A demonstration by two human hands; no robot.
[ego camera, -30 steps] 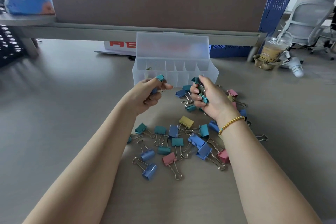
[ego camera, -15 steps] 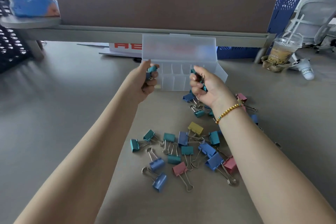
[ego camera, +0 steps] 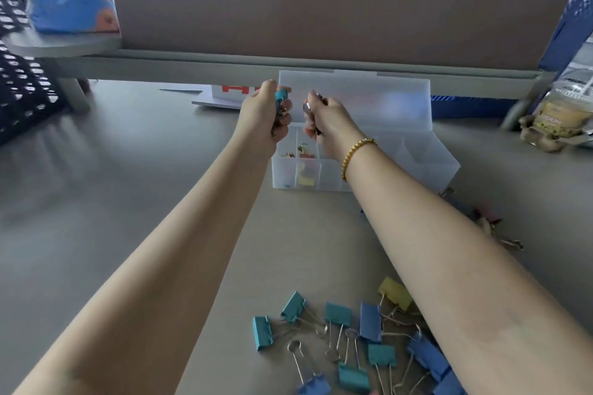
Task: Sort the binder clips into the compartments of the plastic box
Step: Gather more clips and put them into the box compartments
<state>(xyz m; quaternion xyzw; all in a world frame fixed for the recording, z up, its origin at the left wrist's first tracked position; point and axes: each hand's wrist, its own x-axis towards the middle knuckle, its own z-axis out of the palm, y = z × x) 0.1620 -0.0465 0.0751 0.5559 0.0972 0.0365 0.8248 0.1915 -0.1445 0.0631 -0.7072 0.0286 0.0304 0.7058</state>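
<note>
- Grey desk (ego camera: 128,202) backed by a brown partition (ego camera: 321,0).
- Left hand (ego camera: 261,115) grips teal binder clips (ego camera: 281,96); right hand (ego camera: 327,115) clutches metal-handled clips (ego camera: 307,109), both above the plastic box (ego camera: 417,157).
- Loose clips (ego camera: 337,314) lie near, between the forearms.

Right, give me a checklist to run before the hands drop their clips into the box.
1. Box lid open: ok. The plastic box has its lid raised behind the compartments.
2. Left hand holding clips: ok. It grips a teal binder clip, with more wire handles below.
3. Right hand holding clips: ok. Metal handles show in its grip; their colour cannot be told.
4. Hands over the box: ok. Both hover above its left end.
5. Target compartment for teal: cannot tell. The left cells hold yellow and red clips; others are hidden by the hands.
6. Clips left to sort: not ok. A loose clip pile remains on the table.
</note>
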